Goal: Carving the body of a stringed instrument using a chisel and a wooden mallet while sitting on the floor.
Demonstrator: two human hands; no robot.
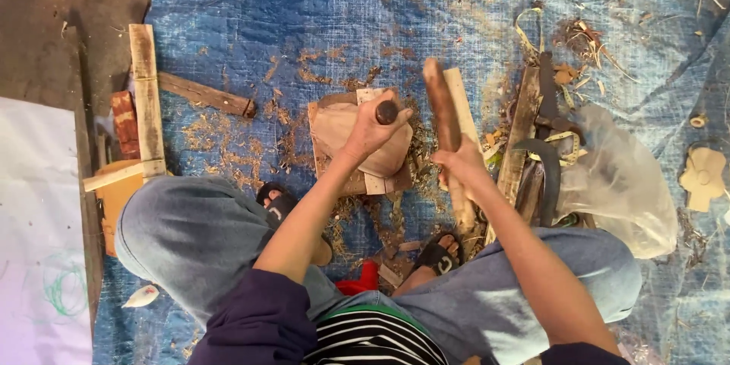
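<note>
I sit over a blue tarp (319,7). My left hand (372,128) grips a chisel by its dark round handle (387,112), standing on a pale rounded wood block (342,125). The block rests on a small wooden board (376,182) between my feet. My right hand (464,163) holds a long brown wooden mallet stick (442,103), raised just right of the chisel. The chisel's blade is hidden behind my left hand.
Wood chips and shavings litter the tarp. Planks (146,95) and an orange wooden piece (118,194) lie at the left. Dark curved metal tools (549,160) and a clear plastic bag (623,182) lie at the right, with a carved flower-shaped piece (703,175) beyond.
</note>
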